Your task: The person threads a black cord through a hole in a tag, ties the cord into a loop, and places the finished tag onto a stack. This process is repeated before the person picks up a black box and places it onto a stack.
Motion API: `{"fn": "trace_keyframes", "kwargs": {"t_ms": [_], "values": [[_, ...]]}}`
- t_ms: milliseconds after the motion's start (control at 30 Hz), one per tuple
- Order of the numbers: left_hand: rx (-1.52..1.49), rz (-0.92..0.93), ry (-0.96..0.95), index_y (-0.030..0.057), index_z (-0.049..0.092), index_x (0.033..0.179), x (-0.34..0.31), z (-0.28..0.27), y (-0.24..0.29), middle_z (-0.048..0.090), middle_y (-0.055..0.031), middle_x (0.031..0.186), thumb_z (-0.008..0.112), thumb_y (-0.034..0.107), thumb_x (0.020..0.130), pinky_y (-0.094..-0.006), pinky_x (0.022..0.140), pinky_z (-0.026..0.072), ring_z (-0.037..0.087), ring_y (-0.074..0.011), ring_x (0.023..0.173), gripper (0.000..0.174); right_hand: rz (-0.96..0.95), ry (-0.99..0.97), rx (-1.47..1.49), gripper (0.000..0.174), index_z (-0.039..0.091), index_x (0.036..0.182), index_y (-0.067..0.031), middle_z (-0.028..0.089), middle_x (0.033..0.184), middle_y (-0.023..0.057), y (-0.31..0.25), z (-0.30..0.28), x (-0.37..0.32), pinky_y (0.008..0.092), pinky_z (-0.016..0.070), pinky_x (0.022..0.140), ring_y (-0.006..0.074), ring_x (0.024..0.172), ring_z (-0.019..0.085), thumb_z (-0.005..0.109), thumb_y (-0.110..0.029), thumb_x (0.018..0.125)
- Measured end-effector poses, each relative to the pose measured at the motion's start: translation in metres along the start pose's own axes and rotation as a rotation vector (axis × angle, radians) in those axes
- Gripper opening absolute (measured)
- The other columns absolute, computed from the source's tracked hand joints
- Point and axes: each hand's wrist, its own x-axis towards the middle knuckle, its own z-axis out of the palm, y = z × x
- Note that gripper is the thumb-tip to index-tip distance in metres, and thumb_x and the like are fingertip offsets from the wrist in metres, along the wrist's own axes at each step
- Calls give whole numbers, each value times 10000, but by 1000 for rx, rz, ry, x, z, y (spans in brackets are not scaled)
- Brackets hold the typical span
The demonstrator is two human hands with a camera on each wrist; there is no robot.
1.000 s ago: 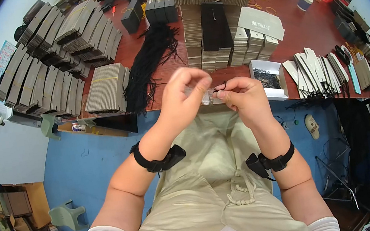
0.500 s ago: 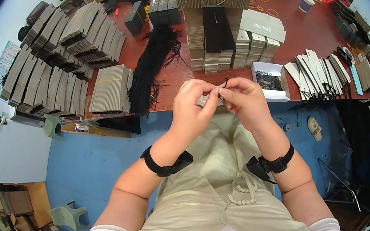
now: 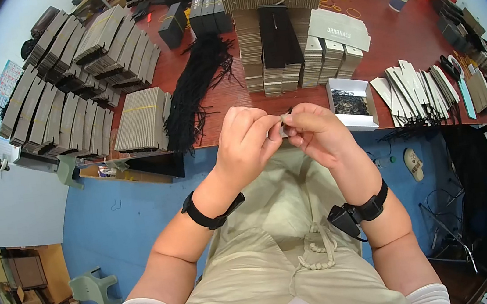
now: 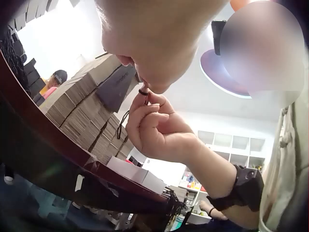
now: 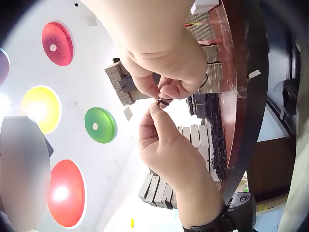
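Note:
My left hand (image 3: 243,143) and right hand (image 3: 320,133) meet fingertip to fingertip just in front of the table edge. Between them is a thin black cord (image 5: 164,102), pinched by thumb and finger of each hand. In the left wrist view, a small dark turn of the cord (image 4: 143,92) shows at the fingertips, and a loose loop (image 4: 122,125) hangs beside the right hand's fingers. Most of the cord is hidden by the fingers in the head view. A bundle of black cords (image 3: 195,90) lies on the table beyond the left hand.
Stacks of grey cards (image 3: 142,119) stand at the left, with more stacks (image 3: 252,52) at the centre. A white box (image 3: 355,120) of small dark pieces sits right of my hands. Strung white tags (image 3: 411,93) and scissors (image 3: 451,68) lie further right on the red table (image 3: 234,130).
The left hand, raised and apart a second ago, has come in to the right hand, and the fingertips now meet at the cord. The right hand has stayed nearly in place.

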Motion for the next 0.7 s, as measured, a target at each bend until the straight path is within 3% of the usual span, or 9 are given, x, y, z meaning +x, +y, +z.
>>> {"fn": "trace_keyframes", "kwargs": {"t_ms": [67, 167, 267, 400, 600, 667, 700], "values": [[-55, -30, -3, 10, 610, 910, -1, 0, 0, 557, -91, 837, 670, -27, 653, -328, 643, 438, 533, -261, 749, 267, -80, -12, -2, 88, 565, 752, -42, 591, 716, 45, 0, -2, 2, 224, 400, 539, 103, 602, 512, 640, -4, 779], [-286, -410, -6, -8, 635, 972, -3, -1, 7, 594, -87, 899, 646, -28, 714, -273, 666, 452, 563, -190, 771, 259, -143, -48, -18, 103, 559, 749, -45, 602, 734, 49, -4, -3, 1, 220, 401, 545, 99, 608, 511, 642, 9, 775], [-770, -802, -148, -36, 643, 982, -9, -1, 5, 616, -54, 920, 622, -30, 787, -212, 688, 437, 553, -96, 797, 196, -182, -45, -81, 111, 556, 753, -48, 616, 771, 56, -2, -3, 1, 217, 401, 549, 93, 611, 508, 648, 11, 772], [-743, -874, -190, -37, 661, 912, -8, -6, 3, 618, -48, 893, 628, -31, 789, -212, 675, 441, 555, -77, 771, 127, -228, -40, -193, 108, 560, 754, -38, 630, 827, 65, 1, -6, 1, 204, 399, 560, 74, 631, 507, 656, 11, 767], [-659, -829, -142, -20, 666, 850, -8, -2, 1, 627, -40, 864, 638, -9, 779, -217, 676, 449, 563, -84, 758, 77, -592, 81, -691, 93, 566, 744, -14, 633, 853, 59, 9, 2, -6, 205, 451, 652, 61, 738, 551, 646, 27, 766], [-615, -767, -117, -7, 668, 857, -7, -1, 0, 636, -24, 825, 649, 56, 783, -220, 641, 443, 552, -77, 711, 99, -497, 14, -497, 95, 562, 752, -14, 632, 859, 60, 2, 6, -10, 215, 461, 678, 70, 764, 562, 646, 29, 765], [-767, -873, -98, -5, 650, 890, -5, -1, 1, 629, -20, 836, 646, 72, 802, -219, 657, 443, 550, -77, 728, 117, -448, -20, -401, 96, 561, 755, -14, 631, 862, 60, 0, 8, -11, 220, 466, 691, 74, 778, 567, 645, 30, 764]]}}
